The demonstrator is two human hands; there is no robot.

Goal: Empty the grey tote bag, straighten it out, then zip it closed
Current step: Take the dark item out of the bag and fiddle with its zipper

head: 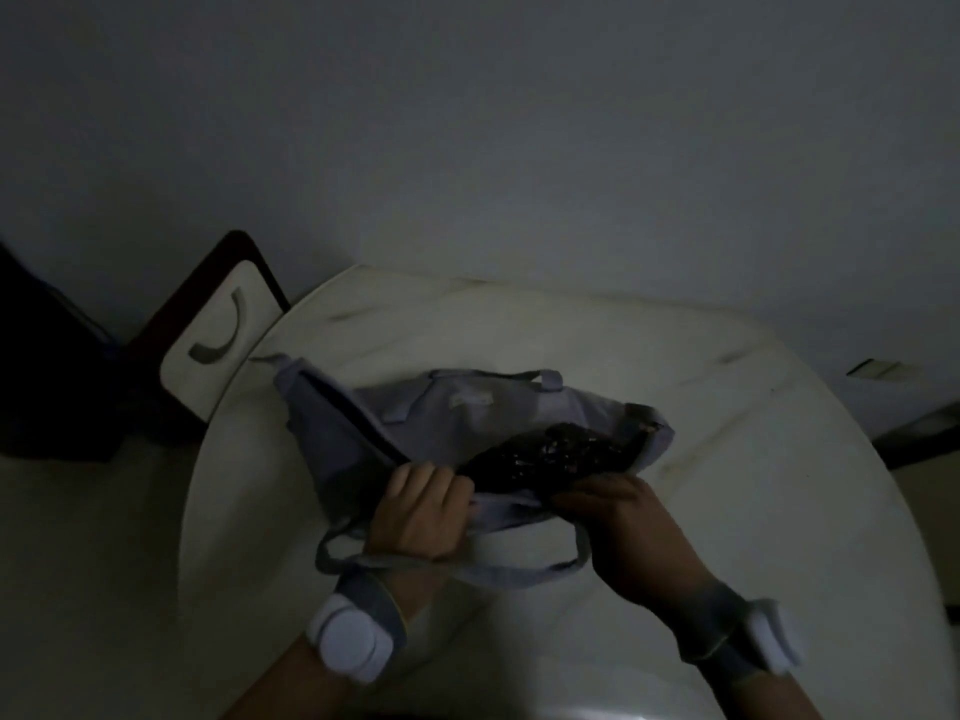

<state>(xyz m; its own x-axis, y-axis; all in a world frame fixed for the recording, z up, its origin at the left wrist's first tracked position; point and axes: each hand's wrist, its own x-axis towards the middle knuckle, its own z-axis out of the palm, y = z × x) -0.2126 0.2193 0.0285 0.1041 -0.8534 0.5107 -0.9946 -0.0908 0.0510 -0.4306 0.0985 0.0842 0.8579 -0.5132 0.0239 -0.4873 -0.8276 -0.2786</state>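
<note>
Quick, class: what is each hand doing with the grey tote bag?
Left hand: closed on the tote bag rim.
Right hand: gripping the dark item at the opening.

Dark bundle [550,454] half hidden inside tote bag [441,413].

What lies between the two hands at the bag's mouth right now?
In the head view, the near rim of the grey tote bag spans from the left hand to the right hand, with a shiny black item just behind it.
</note>
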